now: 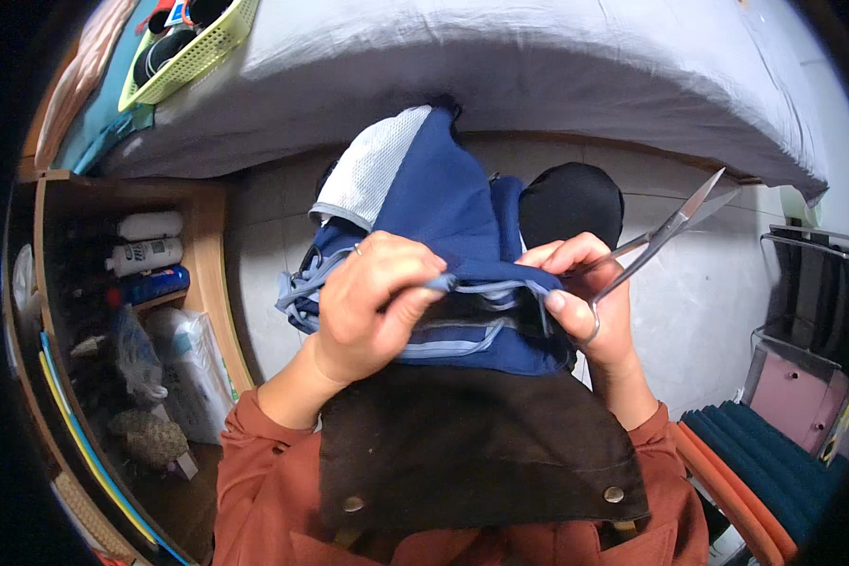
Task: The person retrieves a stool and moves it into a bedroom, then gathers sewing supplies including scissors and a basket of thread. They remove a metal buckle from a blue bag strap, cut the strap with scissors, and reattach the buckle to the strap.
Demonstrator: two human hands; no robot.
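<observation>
A navy backpack (443,198) with a white mesh pocket (373,160) and light blue trim rests in front of me. My left hand (377,297) is closed, pinching a light blue trimmed edge of it between thumb and fingers. On the other side, my right hand (590,307) pinches the same opening's edge with thumb and fingertips. Scissors (658,241) are also held in that right hand, a finger through a handle loop. Their blades point up and right, away from the fabric, slightly apart. Between both hands the bag's opening gapes, its inside dark.
A dark brown flap (481,453) with two metal snaps covers my lap. Left stands a wooden shelf (212,274) with bottles and packages. Ahead is a bed with a grey sheet (500,85) and a yellow-green basket (193,61). Folded dark green cloth (764,462) lies right.
</observation>
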